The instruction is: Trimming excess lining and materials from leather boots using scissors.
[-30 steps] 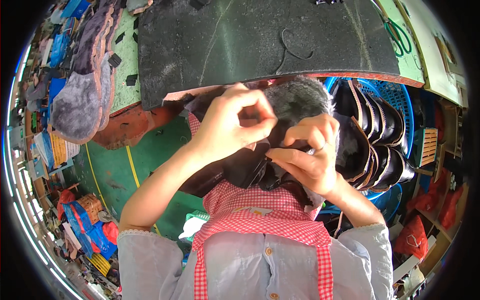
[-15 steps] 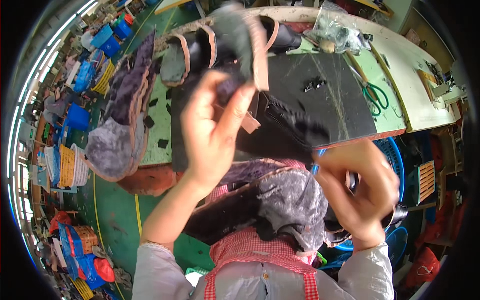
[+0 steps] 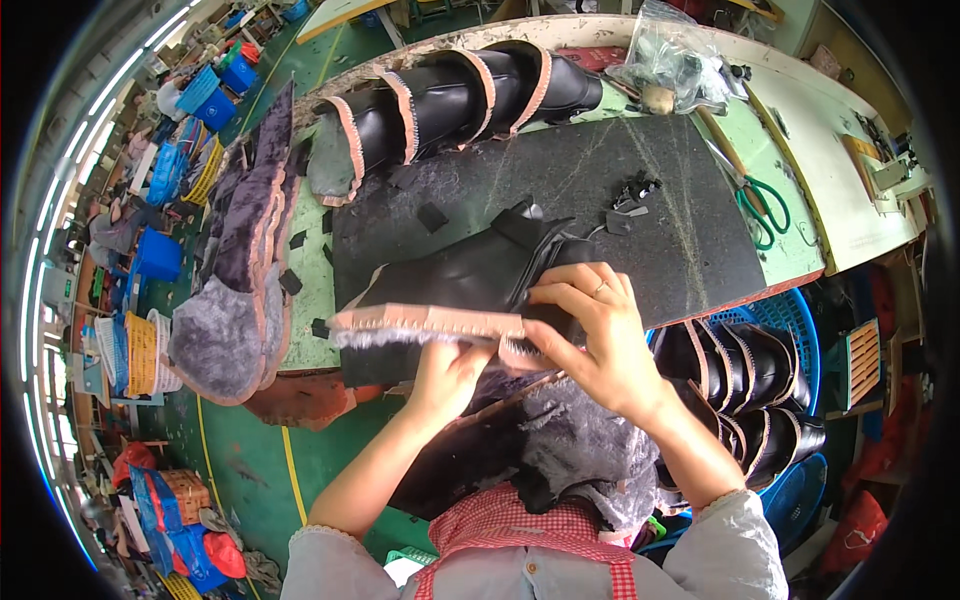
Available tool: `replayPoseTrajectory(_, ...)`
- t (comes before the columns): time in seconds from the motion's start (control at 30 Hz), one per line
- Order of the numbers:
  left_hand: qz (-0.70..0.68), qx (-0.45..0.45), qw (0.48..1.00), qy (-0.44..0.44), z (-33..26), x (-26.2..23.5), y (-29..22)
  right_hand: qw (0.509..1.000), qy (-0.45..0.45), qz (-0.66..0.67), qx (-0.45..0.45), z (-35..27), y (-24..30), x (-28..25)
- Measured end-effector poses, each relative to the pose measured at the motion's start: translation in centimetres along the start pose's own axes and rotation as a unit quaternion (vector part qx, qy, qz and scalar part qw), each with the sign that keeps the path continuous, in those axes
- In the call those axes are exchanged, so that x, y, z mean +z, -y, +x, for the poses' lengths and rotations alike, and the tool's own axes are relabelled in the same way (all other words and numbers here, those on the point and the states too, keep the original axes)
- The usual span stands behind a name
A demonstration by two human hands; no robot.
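A black leather boot upper (image 3: 455, 272), with a tan stitched edge and grey fur lining along its near side, is held over the dark work mat (image 3: 660, 240). My left hand (image 3: 448, 385) grips its near edge from below, the thumb showing and the other fingers mostly hidden behind the upper. At the upper's right end, my right hand (image 3: 600, 345) is closed on it, fingers over the leather and thumb at the tan edge. Below my hands, grey and dark plush-lined pieces (image 3: 590, 430) lie across my lap.
Several nested black boot uppers (image 3: 440, 105) line the back of the table. Green-handled scissors (image 3: 762, 210) and a clear plastic bag (image 3: 675, 70) are at the right. Plush pieces (image 3: 220, 335) hang over the left edge. A blue basket (image 3: 805, 325) holds more uppers.
The upper, raised upright and blurred before, is now lowered and lies sideways over the mat. My left hand has come down; my right hand has moved left and up onto the upper's right end.
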State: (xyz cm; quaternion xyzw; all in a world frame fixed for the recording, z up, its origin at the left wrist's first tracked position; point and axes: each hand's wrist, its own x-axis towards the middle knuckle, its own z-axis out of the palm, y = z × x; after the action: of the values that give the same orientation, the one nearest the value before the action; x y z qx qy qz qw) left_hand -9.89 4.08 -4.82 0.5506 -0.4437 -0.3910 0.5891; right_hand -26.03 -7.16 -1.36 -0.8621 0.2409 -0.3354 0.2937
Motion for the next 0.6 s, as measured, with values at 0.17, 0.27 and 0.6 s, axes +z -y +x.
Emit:
replayPoseTrajectory(0.17,0.206,0.016,0.977,0.06,-1.5,0.0,0.7,0.993,-0.056,0.09,0.059,-0.8,-0.4,0.9)
replayPoseTrajectory(0.27,0.296,0.074,0.947,0.104,-1.4,-0.1,0.5,0.985,-0.05,0.147,0.073,-0.9,-1.1,1.0)
replayPoseTrajectory(0.6,-0.487,-0.322,0.782,0.219,-1.8,-2.4,-2.9,0.898,-0.111,0.408,0.119,0.6,-2.2,0.3)
